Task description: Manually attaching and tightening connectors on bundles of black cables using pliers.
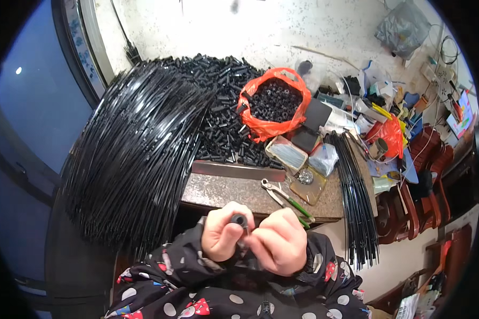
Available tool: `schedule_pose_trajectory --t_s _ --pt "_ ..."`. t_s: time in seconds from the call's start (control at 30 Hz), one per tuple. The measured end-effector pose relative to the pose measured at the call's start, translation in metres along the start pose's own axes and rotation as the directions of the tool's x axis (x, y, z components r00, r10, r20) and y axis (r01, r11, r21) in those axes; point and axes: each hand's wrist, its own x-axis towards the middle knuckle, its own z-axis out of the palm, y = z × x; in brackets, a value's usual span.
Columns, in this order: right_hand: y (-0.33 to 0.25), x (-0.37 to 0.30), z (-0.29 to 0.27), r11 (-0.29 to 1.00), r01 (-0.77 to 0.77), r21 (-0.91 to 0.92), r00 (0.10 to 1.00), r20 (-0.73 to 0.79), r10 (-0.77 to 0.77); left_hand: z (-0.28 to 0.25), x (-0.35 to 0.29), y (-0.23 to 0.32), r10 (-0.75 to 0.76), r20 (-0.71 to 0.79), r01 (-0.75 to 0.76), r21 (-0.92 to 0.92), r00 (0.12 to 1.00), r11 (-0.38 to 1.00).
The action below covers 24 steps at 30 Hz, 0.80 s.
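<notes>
Left hand (221, 234) is pinching black tube (239, 219) just off front edge of bench (223, 191); right hand (279, 242) is pressing fingers together beside it, contents unclear. Slackening left thumb could be dropping tube.

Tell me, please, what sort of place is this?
Probably a small workshop, judging by the big pile of thin black rods, the red bag of small black parts and the green-handled pliers.

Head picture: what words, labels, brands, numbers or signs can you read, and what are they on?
None that I can read.
White label, bottom right: marks too blurred.
Bright panel, far right: too small.
Black tube in the left hand: no writing shows.
</notes>
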Motion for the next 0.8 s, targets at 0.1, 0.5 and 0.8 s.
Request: schedule_pose_trajectory --t_s 0.1,0.5,0.8 --pt "0.031 -0.015 -0.001 0.985 0.147 -0.092 0.989 0.025 -0.146 -0.013 0.008 -0.003 0.053 -0.048 -0.064 -0.272 0.997 0.960" --pt "0.090 -0.142 0.030 0.687 -0.673 -0.273 0.662 0.191 0.725 -0.028 0.015 0.011 -0.124 0.250 0.138 -0.038 0.960 0.990" --pt "-0.017 -0.040 -0.022 0.976 -0.216 -0.001 0.965 0.150 0.213 -0.049 0.006 0.038 0.008 -0.255 -0.001 0.027 0.967 1.000"
